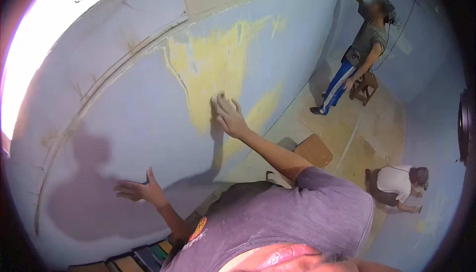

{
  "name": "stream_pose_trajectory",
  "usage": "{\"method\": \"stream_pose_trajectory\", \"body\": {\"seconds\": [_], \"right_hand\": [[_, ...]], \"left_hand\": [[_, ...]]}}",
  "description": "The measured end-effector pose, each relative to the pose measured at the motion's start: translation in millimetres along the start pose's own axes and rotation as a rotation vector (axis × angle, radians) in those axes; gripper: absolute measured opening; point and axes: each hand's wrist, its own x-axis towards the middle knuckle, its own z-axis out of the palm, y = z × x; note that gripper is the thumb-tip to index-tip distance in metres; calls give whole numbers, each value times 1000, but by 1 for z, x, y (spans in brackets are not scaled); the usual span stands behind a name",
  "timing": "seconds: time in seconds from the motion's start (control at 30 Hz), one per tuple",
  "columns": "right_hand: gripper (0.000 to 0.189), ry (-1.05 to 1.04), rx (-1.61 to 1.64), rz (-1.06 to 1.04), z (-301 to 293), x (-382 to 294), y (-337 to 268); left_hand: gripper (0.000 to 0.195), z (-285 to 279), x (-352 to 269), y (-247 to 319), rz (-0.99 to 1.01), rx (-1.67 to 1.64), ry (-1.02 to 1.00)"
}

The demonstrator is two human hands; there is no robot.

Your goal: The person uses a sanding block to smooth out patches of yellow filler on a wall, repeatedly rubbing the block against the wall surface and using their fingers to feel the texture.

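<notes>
My right hand (231,118) reaches up to a painted wall (145,123), its fingertips pressed over a small pale object (214,99), too small to identify. It rests on a large yellow patch (212,63) where the blue surface looks worn or peeled, with a cracked edge on the patch's left side. Lower left, my left hand (139,190) is spread with thumb raised and holds nothing; whether it touches the wall I cannot tell. Shadows of my head and arm fall across the blue wall. A second yellow patch (266,104) lies right of my right hand.
A standing person (368,37) touches the wall at upper right, beside a wooden stool (364,88). A crouching person (394,184) works low at the right wall. A brown woven-looking square (314,151) stands near my right arm. Wooden slats (126,264) lie at lower left.
</notes>
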Motion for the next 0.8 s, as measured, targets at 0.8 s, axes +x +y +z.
{"method": "stream_pose_trajectory", "body": {"seconds": [0.8], "right_hand": [[59,-427,-218,-429,-2,-58,26]], "left_hand": [[79,-69,-30,10,-98,-261,-296]]}}
